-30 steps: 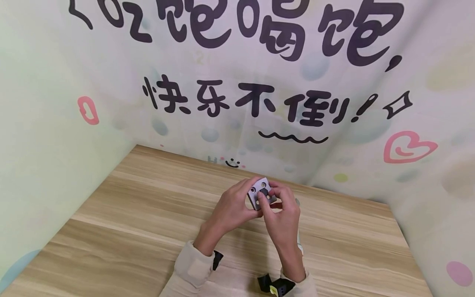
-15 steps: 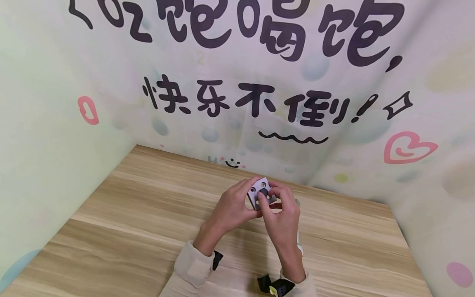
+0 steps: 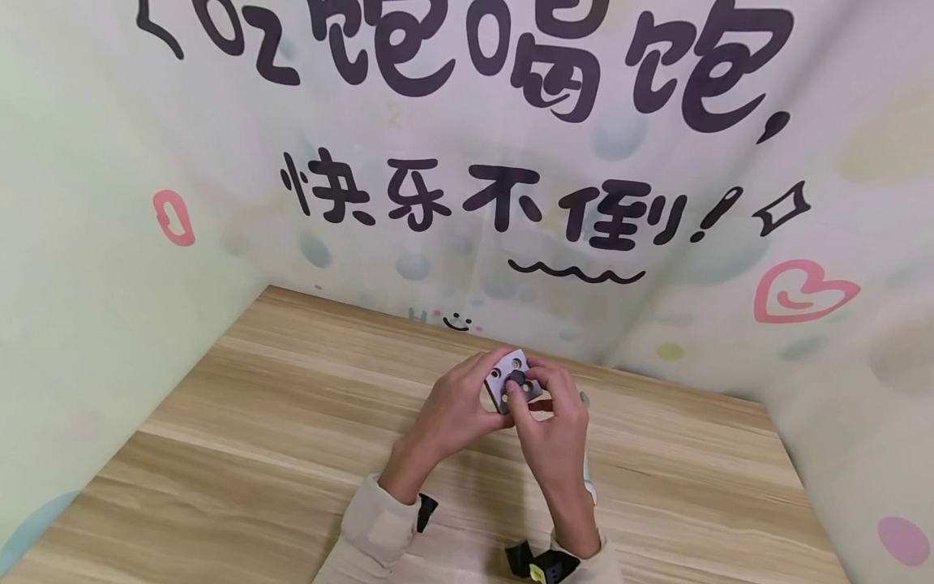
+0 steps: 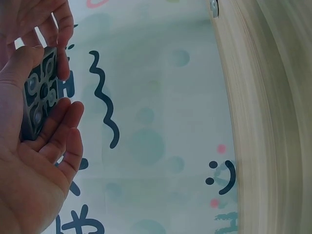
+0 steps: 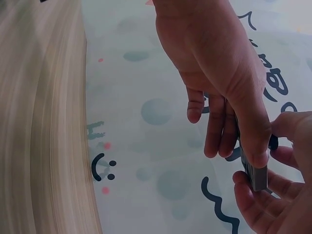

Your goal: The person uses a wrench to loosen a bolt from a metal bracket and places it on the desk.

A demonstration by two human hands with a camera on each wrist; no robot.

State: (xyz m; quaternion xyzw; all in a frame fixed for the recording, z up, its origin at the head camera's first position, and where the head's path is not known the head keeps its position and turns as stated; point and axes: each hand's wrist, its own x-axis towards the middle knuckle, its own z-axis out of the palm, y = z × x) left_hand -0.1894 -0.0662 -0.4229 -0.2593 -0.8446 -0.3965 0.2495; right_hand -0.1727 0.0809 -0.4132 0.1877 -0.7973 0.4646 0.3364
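A small grey square plate (image 3: pixel 503 386) with round holes near its corners is held up over the table. A round black knob (image 3: pixel 517 377) stands out from the middle of its face. My left hand (image 3: pixel 456 401) grips the plate by its edges, thumb along one side and fingers on the opposite one. With thumb and index finger, my right hand (image 3: pixel 558 422) pinches the knob. In the left wrist view the plate's back (image 4: pixel 44 92) shows a dark raised pattern with silvery rounds. The right wrist view gives its thin edge (image 5: pixel 260 181), with the knob (image 5: pixel 274 142) between the right fingertips.
The wood-grain table (image 3: pixel 292 422) meets a printed cloth wall (image 3: pixel 438 122) at the back. A small metal piece (image 4: pixel 214 7) shows at the top of the left wrist view. Something pale (image 3: pixel 590 480) peeks out past the right forearm.
The right fingertips have shifted slightly on the black knob, and more of its round top shows. The plate and left hand have hardly moved.
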